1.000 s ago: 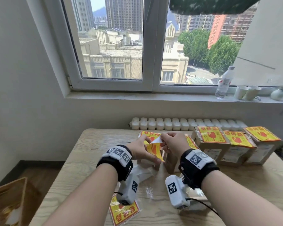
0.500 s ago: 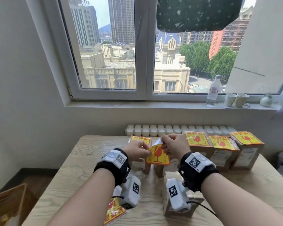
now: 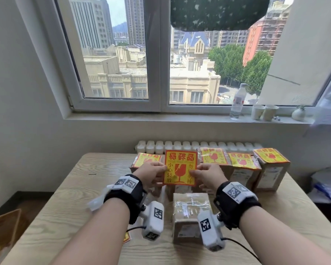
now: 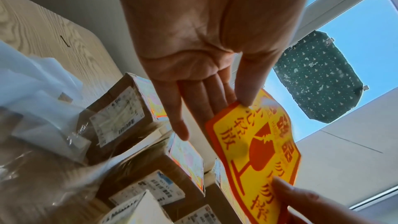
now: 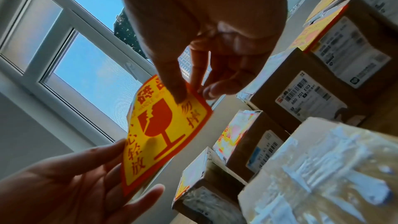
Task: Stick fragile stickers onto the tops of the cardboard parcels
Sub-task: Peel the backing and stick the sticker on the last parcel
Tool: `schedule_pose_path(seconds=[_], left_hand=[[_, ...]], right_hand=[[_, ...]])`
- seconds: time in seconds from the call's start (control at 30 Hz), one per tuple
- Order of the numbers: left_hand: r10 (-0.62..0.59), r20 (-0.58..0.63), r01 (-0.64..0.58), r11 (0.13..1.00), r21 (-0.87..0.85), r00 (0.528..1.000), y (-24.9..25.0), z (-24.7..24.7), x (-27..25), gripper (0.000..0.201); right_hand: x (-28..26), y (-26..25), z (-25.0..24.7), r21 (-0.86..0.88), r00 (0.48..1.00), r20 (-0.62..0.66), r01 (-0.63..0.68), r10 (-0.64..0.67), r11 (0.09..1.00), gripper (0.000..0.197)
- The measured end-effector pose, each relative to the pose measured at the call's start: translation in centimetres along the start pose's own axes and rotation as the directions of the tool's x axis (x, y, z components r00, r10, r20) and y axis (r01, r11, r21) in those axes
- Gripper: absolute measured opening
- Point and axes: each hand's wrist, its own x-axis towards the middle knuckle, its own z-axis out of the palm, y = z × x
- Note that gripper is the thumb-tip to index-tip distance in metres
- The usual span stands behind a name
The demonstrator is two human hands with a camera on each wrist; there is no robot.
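A yellow and red fragile sticker (image 3: 180, 167) hangs upright above the table, printed side towards me. My left hand (image 3: 161, 170) pinches its left edge and my right hand (image 3: 194, 174) pinches its right edge. The left wrist view shows thumb and fingers of the left hand (image 4: 239, 101) pinching the sticker (image 4: 254, 151). The right wrist view shows thumb and forefinger of the right hand (image 5: 187, 93) on the sticker (image 5: 163, 125). Below the sticker stands a taped cardboard parcel (image 3: 191, 211) with a bare top. Behind it, several parcels (image 3: 241, 169) carry stickers on top.
The parcels stand on a wooden table (image 3: 80, 188) under a window. A pack of stickers (image 3: 127, 237) lies below my left wrist. A water bottle (image 3: 237, 102) and two paper cups (image 3: 264, 111) stand on the sill. A wooden box (image 3: 2, 236) sits at the lower left.
My hands were peeling the sticker off its white backing close together. They have moved apart and now hold it flat by its side edges. The bare parcel has come into view below.
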Motion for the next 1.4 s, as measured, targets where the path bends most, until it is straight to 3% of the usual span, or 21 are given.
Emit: schedule_pose_path(seconds=[0.23, 0.37, 0.5, 0.6, 0.73, 0.93, 1.4], left_hand=[[-0.019, -0.099, 0.026, 0.997, 0.067, 0.995, -1.7, 2.6, 0.6, 0.012], [0.009, -0.192, 0.022, 0.987, 0.157, 0.981, -3.0, 3.3, 1.2, 0.008], [-0.006, -0.253, 0.063, 0.974, 0.22, 0.967, -3.9, 4.0, 1.3, 0.003], [-0.051, -0.233, 0.109, 0.964, 0.243, 0.971, -4.4, 4.1, 1.0, 0.006], [-0.091, -0.211, 0.147, 0.952, 0.268, 0.973, -5.3, 4.2, 0.9, 0.04], [-0.01, -0.255, 0.111, 0.917, 0.384, 0.967, -7.3, 4.3, 1.4, 0.025], [0.017, -0.273, 0.107, 0.895, 0.432, 0.962, -8.5, 4.7, 1.6, 0.029]], right_hand=[[1.0, 2.8, -1.1, 0.053, 0.997, -0.077, -0.014, 0.018, 0.998, 0.016], [1.4, 4.5, -2.1, 0.01, 0.994, -0.098, -0.055, 0.056, 0.998, 0.004], [1.5, 5.3, -2.6, -0.004, 0.992, -0.027, -0.127, 0.126, 0.992, 0.032], [1.6, 6.1, -2.6, -0.066, 0.989, -0.005, -0.146, 0.146, 0.987, 0.02], [1.3, 7.6, -2.3, -0.151, 0.989, -0.01, -0.145, 0.146, 0.978, 0.018], [0.6, 9.2, -1.6, -0.292, 0.993, -0.01, -0.115, 0.117, 0.95, 0.019], [0.4, 9.4, -1.6, -0.336, 0.999, -0.021, -0.041, 0.036, 0.941, 0.017]])
